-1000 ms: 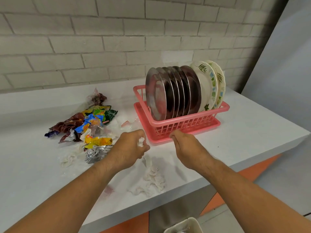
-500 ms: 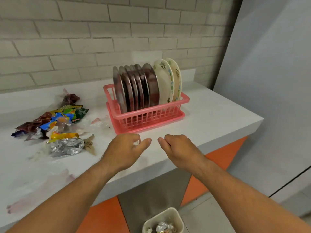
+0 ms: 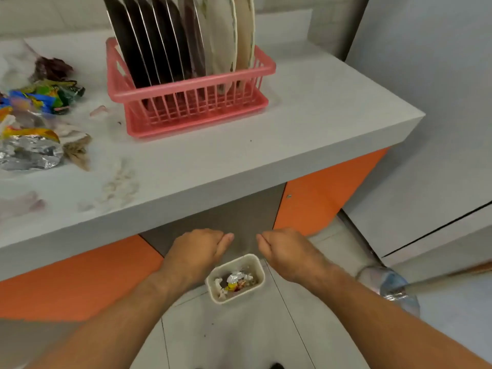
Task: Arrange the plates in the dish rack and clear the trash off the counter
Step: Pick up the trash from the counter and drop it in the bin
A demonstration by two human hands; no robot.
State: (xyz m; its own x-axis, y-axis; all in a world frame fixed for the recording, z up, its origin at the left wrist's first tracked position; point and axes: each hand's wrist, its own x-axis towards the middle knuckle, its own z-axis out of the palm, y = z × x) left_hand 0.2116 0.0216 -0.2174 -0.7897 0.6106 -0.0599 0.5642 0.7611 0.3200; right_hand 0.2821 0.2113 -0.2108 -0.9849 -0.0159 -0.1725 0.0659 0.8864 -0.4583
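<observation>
The pink dish rack (image 3: 191, 85) stands on the white counter (image 3: 314, 107). Several steel plates (image 3: 149, 35) and two white patterned plates (image 3: 226, 35) stand upright in it. Crumpled wrappers (image 3: 40, 98), a ball of foil (image 3: 29, 153) and white paper shreds (image 3: 119, 182) lie on the counter to its left. Below the counter edge, my left hand (image 3: 197, 253) and my right hand (image 3: 287, 251) hover with fingers curled just above a small cream bin (image 3: 257, 262) on the floor. The bin holds foil and paper scraps. What my curled fingers hold is hidden.
Orange cabinet fronts (image 3: 319, 198) and a grey panel sit under the counter. A crushed clear plastic bottle (image 3: 391, 286) lies on the tiled floor by my right forearm. A grey wall (image 3: 426, 62) closes off the right side.
Both hands have dropped from the counter top to just over the floor bin, the left one carrying a white paper scrap. My view has tilted down towards the floor.
</observation>
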